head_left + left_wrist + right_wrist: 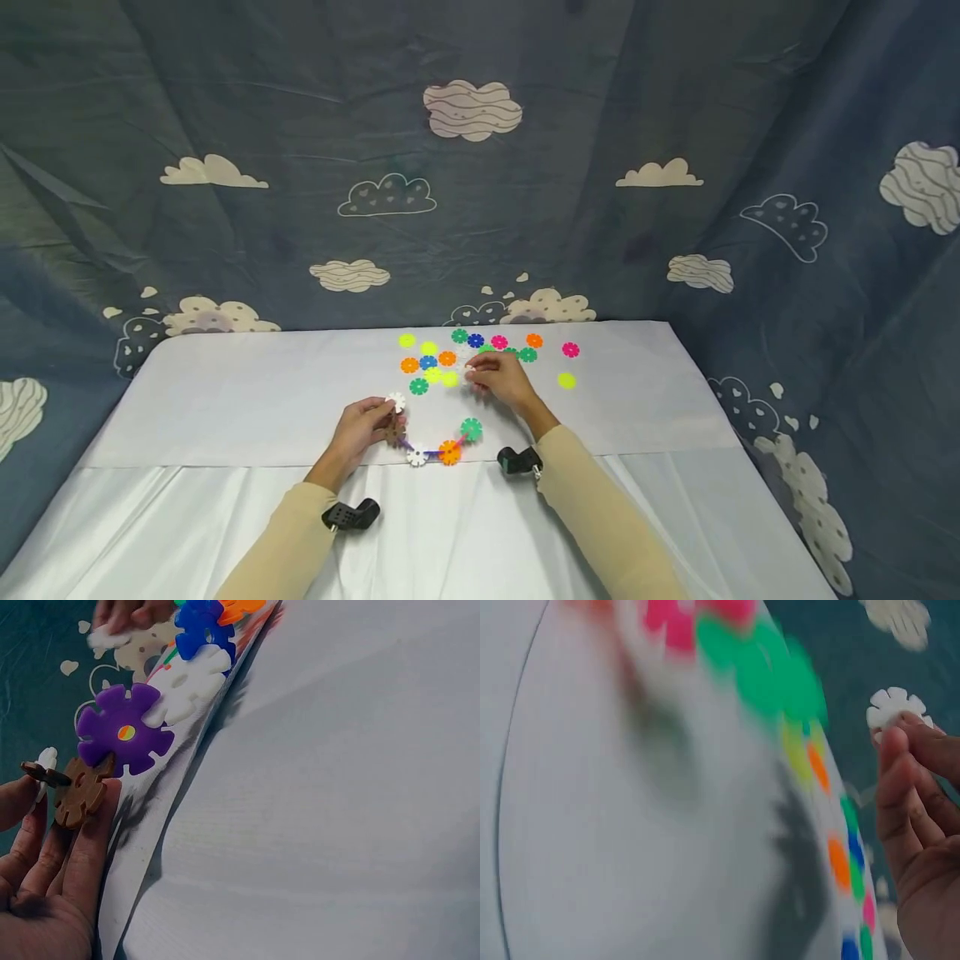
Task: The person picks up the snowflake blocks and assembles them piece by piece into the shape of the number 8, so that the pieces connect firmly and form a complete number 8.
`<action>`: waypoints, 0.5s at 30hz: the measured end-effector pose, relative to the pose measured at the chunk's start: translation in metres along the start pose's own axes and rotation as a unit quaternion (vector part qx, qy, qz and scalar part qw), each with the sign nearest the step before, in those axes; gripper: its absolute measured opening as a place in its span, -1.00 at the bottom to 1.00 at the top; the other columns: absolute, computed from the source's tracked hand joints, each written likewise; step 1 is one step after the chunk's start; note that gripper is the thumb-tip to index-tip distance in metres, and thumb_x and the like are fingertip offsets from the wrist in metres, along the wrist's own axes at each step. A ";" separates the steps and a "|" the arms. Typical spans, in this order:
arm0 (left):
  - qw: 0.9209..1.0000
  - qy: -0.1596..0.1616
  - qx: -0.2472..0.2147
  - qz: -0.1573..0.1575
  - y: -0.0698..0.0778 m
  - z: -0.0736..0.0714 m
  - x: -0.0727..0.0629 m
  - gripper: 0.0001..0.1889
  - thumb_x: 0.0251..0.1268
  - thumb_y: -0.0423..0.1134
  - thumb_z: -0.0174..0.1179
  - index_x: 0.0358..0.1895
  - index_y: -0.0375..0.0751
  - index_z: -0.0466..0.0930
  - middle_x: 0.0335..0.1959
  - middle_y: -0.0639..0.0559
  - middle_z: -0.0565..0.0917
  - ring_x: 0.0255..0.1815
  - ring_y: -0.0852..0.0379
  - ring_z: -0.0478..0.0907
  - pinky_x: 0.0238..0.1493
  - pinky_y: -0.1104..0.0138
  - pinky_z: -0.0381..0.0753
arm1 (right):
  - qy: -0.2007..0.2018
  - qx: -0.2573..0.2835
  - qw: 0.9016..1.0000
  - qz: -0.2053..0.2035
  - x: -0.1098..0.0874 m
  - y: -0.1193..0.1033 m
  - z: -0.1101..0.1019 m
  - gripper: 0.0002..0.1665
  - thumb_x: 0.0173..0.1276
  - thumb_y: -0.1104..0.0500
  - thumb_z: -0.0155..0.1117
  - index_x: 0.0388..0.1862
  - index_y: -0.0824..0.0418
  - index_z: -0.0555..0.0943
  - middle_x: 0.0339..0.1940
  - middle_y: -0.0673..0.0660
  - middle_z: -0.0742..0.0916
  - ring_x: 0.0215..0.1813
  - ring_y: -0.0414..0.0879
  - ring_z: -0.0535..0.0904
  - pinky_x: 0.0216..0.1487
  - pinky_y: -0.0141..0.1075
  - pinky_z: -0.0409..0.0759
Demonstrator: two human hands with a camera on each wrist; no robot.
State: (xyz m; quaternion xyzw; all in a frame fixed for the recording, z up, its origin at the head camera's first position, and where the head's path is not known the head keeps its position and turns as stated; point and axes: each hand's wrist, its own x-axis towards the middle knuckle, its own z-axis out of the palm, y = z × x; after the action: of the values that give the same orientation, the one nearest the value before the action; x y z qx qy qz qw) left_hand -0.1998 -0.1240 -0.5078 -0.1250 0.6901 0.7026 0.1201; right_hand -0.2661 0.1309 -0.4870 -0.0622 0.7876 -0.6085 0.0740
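My left hand [356, 432] pinches the brown end of a chain of interlocking flower-shaped plastic discs. In the left wrist view, the fingers hold a brown disc [78, 796], with another brown piece and a white disc [46, 763] joined beside it. A purple disc [122, 733] follows, then a white disc [184, 688] and a blue disc [199, 628]. Farther along the chain, an orange disc [449, 452] and a green disc [471, 430] lie low over the table. My right hand [504, 379] pinches a single loose white disc [889, 705], raised above the table and apart from the chain.
Loose discs lie scattered at the back of the white-covered table [225, 400], among them a pink disc [571, 349], a yellow disc [567, 381] and an orange disc [409, 365]. Behind the table hangs a dark curtain [525, 225] with cloud prints.
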 end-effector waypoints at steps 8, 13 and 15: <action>1.000 -0.004 -0.029 0.009 -0.001 0.001 0.002 -0.72 0.47 -0.30 0.03 0.00 -0.53 0.49 -0.31 -0.05 0.69 -0.29 0.18 0.61 -0.24 0.36 0.63 | -0.120 0.011 0.992 -0.042 0.008 -0.019 0.052 -0.86 0.26 0.39 0.31 -0.25 0.49 0.62 -0.42 0.24 0.73 -0.47 -0.02 0.64 -0.32 -0.15 0.69; 0.999 -0.003 -0.033 0.011 -0.002 0.001 0.003 -0.74 0.47 -0.31 0.03 -0.04 -0.52 0.49 -0.30 -0.08 0.71 -0.30 0.17 0.64 -0.24 0.35 0.66 | -0.136 0.011 0.989 -0.049 0.010 -0.020 0.066 -0.87 0.26 0.41 0.29 -0.25 0.51 0.63 -0.39 0.28 0.73 -0.41 -0.01 0.67 -0.27 -0.17 0.70; 0.999 -0.002 -0.034 0.012 -0.002 0.001 0.003 -0.75 0.47 -0.31 0.03 -0.04 -0.51 0.48 -0.29 -0.10 0.71 -0.30 0.17 0.65 -0.24 0.35 0.66 | -0.139 0.015 0.989 -0.052 0.011 -0.019 0.068 -0.88 0.26 0.42 0.29 -0.26 0.51 0.63 -0.39 0.28 0.73 -0.39 -0.01 0.67 -0.25 -0.19 0.69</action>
State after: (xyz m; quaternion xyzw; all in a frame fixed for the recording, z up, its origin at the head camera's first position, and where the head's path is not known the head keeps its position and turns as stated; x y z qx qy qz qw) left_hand -0.2017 -0.1233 -0.5102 -0.1193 0.6667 0.7277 0.1086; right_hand -0.2638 0.0596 -0.4861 -0.1859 0.7563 -0.6085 0.1519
